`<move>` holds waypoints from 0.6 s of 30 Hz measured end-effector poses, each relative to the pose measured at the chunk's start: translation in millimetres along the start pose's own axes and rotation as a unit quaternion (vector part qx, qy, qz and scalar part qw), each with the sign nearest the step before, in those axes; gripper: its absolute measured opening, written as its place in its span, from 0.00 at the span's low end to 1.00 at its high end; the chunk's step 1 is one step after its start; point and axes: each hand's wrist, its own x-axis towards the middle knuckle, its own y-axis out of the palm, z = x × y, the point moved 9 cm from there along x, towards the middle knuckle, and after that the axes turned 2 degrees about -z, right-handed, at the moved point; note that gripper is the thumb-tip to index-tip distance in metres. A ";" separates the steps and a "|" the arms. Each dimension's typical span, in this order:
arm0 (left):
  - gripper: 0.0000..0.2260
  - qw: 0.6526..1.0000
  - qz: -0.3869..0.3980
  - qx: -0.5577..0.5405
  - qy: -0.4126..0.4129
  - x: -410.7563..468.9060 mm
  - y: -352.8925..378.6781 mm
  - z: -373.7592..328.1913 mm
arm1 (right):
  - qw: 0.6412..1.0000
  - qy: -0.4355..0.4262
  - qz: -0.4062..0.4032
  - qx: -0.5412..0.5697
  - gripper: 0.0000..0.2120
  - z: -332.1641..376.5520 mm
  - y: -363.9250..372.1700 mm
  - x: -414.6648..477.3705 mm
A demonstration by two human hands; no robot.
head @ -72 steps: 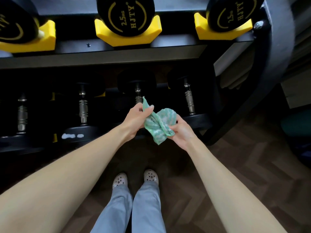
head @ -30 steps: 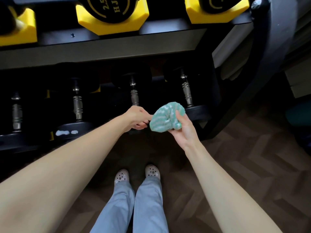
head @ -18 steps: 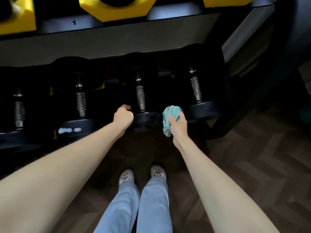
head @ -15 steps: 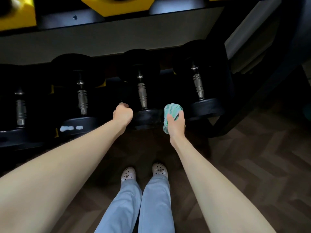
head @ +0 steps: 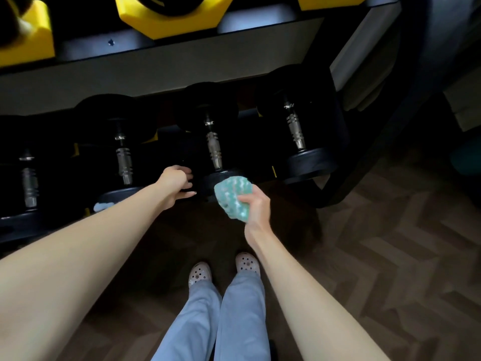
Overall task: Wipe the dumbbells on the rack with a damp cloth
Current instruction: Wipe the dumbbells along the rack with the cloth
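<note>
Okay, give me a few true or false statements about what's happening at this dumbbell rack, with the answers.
1. The right hand holds a bunched green cloth. True.
2. The cloth lies spread flat on the floor. False: it is bunched in the hand, by the middle dumbbell and its near head.
3. The upper shelf carries yellow cradles. True.
4. The left hand holds a second cloth. False: it reaches beside that dumbbell, with no cloth.
5. The person is barefoot. False: they wear pale clogs.

Dim, shadowed lower rack (head: 166, 142); slight motion blur, wide-angle edge stretching.
</note>
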 end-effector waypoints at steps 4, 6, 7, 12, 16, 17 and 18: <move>0.18 0.991 -0.020 0.122 0.057 3.5 6.8 -5.3 | 0.990 0.053 -0.126 0.024 0.14 -7.0 -72.8 12.8; 0.19 0.983 -0.019 0.170 0.073 5.5 15.9 -4.4 | 0.979 0.094 -0.180 -0.008 0.17 -22.0 -99.6 25.7; 0.19 0.981 -0.021 0.179 0.078 6.0 19.9 -3.2 | 0.975 0.116 -0.188 -0.009 0.20 -30.3 -105.3 32.9; 0.16 0.972 -0.089 0.192 0.100 11.9 17.9 -7.2 | 0.971 0.155 -0.154 0.097 0.23 -46.8 -77.4 67.9; 0.21 0.969 -0.105 0.206 0.085 22.3 15.4 -12.2 | 0.965 0.159 -0.139 0.158 0.25 -54.7 -51.6 93.0; 0.22 0.968 -0.110 0.208 0.086 23.4 14.9 -13.3 | 0.966 0.158 -0.130 0.157 0.26 -56.4 -45.2 96.1; 0.22 0.967 -0.113 0.210 0.091 23.8 14.0 -14.0 | 0.967 0.152 -0.125 0.158 0.26 -56.7 -41.8 98.3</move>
